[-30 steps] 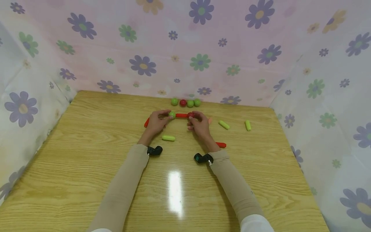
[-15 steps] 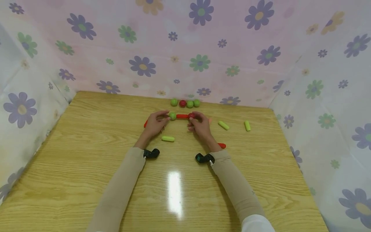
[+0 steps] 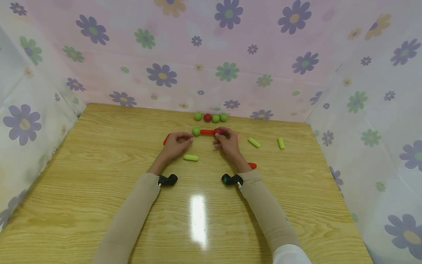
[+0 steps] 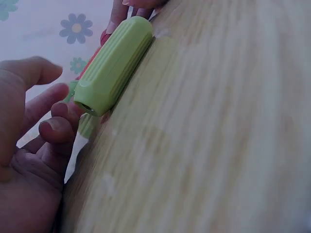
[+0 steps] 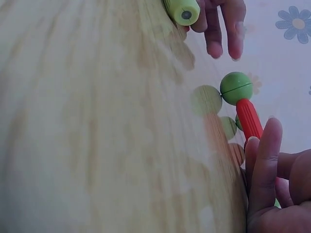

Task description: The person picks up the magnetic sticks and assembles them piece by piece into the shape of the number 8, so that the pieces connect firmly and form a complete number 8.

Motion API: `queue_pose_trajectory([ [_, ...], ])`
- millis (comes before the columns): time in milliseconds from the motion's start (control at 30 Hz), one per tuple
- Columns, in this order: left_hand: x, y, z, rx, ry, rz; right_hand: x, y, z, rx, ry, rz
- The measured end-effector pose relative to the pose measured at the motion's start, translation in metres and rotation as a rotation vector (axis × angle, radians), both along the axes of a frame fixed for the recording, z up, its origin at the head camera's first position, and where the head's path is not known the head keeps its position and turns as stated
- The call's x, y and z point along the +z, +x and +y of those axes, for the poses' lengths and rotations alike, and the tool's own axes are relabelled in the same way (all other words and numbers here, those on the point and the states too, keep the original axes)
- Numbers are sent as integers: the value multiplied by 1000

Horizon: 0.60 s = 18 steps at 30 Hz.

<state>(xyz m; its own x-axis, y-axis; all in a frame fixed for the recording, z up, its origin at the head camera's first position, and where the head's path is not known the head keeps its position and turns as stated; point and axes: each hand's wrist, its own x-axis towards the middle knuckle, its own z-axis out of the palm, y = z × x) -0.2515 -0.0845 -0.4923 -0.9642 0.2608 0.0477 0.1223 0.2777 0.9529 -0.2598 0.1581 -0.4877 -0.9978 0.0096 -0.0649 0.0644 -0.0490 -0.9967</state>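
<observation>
A short red rod joins a green ball on its left end to a dark red ball on its right. My right hand pinches the dark red ball between thumb and fingers. Just left of the green ball, my left hand holds nothing, its fingers loosely bent. The right wrist view shows a gap between the left fingertips and the green ball. A ribbed light green rod lies close before the left hand, with a hole in its near end.
Behind the joined pieces sit three green balls and a red ball in a row. Light green rods lie to the right. One red rod is partly behind the left hand, another beside the right wrist. An orange piece peeks out by the right hand.
My left hand has let go of the green ball and drawn back left and toward me. The right hand keeps its pinch on the dark red ball, nearly still.
</observation>
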Motion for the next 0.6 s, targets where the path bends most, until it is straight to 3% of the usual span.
queue_pose_trajectory([
  [233, 3, 15, -6, -119, -55, -25, 0, 0, -3, -1, 9, -16],
  [467, 3, 25, -10, -180, -66, -1, 2, 1, -4, -12, 48, -17],
  [600, 7, 29, -12, -208, -120, 25, 3, 0, -3, 5, 65, -23],
])
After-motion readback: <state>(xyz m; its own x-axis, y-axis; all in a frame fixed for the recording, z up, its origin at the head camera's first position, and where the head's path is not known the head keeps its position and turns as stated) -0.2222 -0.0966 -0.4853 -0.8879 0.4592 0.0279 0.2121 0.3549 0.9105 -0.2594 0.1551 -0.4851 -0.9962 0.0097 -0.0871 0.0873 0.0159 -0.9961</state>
